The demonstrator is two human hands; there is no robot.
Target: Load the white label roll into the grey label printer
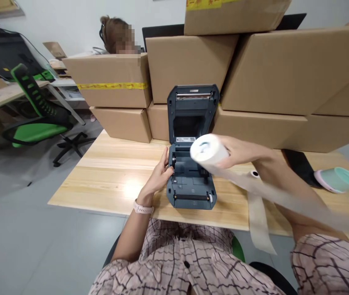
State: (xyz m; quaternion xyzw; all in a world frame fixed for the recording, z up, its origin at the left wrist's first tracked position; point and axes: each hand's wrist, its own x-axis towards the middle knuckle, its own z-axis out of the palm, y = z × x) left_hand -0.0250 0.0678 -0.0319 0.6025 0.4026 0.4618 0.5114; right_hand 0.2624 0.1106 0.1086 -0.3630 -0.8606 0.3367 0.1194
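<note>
An open label printer [189, 180], dark grey, stands on the wooden table with its lid [194, 110] tilted up and back. My left hand [158, 176] holds the printer's left side, thumb on the rim and fingers along the outside. In my right hand [238, 151] is a white label roll [208, 149], held above the right part of the printer's inner bay. A long strip of its paper [272, 194] trails off to the right, smeared by motion. Beside my right forearm lies a second paper roll [254, 175], partly hidden, its loose strip [258, 221] hanging over the table's front edge.
Stacked cardboard boxes [285, 73] line the back of the table [100, 176]. At the right are a black flat object [300, 164] and a mint-and-pink cup [340, 179] lying tilted. A person [112, 37] sits behind the boxes. A green office chair [39, 133] stands at left.
</note>
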